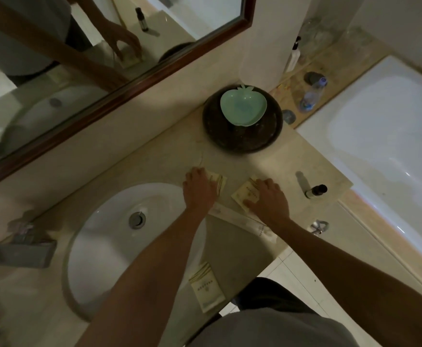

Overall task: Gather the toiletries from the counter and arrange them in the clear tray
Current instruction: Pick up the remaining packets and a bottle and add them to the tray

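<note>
My left hand lies over a beige toiletry packet on the counter just right of the sink, fingers curled around it. My right hand grips a second beige packet, thumb on its near edge and fingers over its far edge. A long white packet lies under my right wrist. Another beige packet rests near the counter's front edge. A small bottle with a dark cap lies on its side at the right. The clear tray sits far left of the sink, holding some blurred items.
A white sink basin fills the counter's middle. Behind my hands stands a dark bowl holding a green apple-shaped dish. A mirror lines the wall. A bathtub lies right, with a water bottle and pump bottle on its ledge.
</note>
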The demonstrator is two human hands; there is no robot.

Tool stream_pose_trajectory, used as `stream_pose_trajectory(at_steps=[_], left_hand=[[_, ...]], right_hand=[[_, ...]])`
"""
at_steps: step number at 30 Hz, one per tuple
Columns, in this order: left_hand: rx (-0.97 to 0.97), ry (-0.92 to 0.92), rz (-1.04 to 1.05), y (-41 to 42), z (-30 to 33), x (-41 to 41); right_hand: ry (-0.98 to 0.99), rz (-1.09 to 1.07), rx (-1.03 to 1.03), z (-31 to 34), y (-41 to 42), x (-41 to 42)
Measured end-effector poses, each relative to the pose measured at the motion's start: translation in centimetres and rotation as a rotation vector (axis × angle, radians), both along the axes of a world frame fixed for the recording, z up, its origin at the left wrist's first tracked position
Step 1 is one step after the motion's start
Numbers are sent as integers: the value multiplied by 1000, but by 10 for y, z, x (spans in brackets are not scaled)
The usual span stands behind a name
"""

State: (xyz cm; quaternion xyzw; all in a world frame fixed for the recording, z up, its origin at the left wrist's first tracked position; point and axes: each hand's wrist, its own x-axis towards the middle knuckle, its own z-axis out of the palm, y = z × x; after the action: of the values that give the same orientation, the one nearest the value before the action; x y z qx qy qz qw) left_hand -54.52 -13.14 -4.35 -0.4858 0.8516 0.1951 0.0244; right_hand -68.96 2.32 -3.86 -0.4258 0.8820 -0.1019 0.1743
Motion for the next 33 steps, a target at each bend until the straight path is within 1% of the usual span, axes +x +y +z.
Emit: stream_pose_trajectory(at_steps=[2, 3, 4, 6, 7, 8, 10, 11, 13, 15, 17, 19, 20, 23, 26, 30, 32, 33], left_hand=[[40, 88, -256, -5, -2, -4], [38, 149, -303, -5, -1, -6], [-11, 192, -268, -3, -2, -7], [-59, 192, -105, 4, -2, -5], [-42, 171, -94, 9, -3, -5], [-9, 169, -128, 13, -7, -4], [59, 202, -186, 18, -13, -3], [60, 219, -169, 18, -13, -1], [21, 238, -57, 21, -14, 1], [63, 280, 48, 23, -13, 6], [87, 305, -15, 20, -14, 10], [30, 303, -109, 13, -16, 11], [-8, 294, -117, 10, -16, 10], [-11, 252, -70, 8, -11, 7], [28, 216, -118, 11, -14, 13], [64, 296, -112, 8, -14, 15], [114, 320, -78, 6, -10, 16], [150, 336, -41, 6, -9, 18]], right_hand=[[-59, 37, 21, -3, -2, -2], [-88, 42, 14, -4, -2, -4], [-105, 31, 1, -4, -2, -6], [-100, -9, -13, -4, -1, -11], [-93, -9, 5, -5, -1, -12], [-90, 10, 31, -5, -1, -13], [-92, 44, 76, -7, -4, -15], [-99, 38, 87, -7, -6, -16], [-142, 2, 85, -6, -10, -18], [-198, -15, 59, -5, -12, -19], [-214, 13, 47, -3, -13, -20], [-184, 31, 47, 0, -13, -21], [-168, 6, 40, 1, -13, -20], [-72, -82, 27, 3, -15, -12], [-30, 12, 62, 2, -22, -6], [-48, 5, 40, 5, -21, -19], [-41, 21, -31, 9, -22, -22], [-45, 64, -75, 12, -28, -19]])
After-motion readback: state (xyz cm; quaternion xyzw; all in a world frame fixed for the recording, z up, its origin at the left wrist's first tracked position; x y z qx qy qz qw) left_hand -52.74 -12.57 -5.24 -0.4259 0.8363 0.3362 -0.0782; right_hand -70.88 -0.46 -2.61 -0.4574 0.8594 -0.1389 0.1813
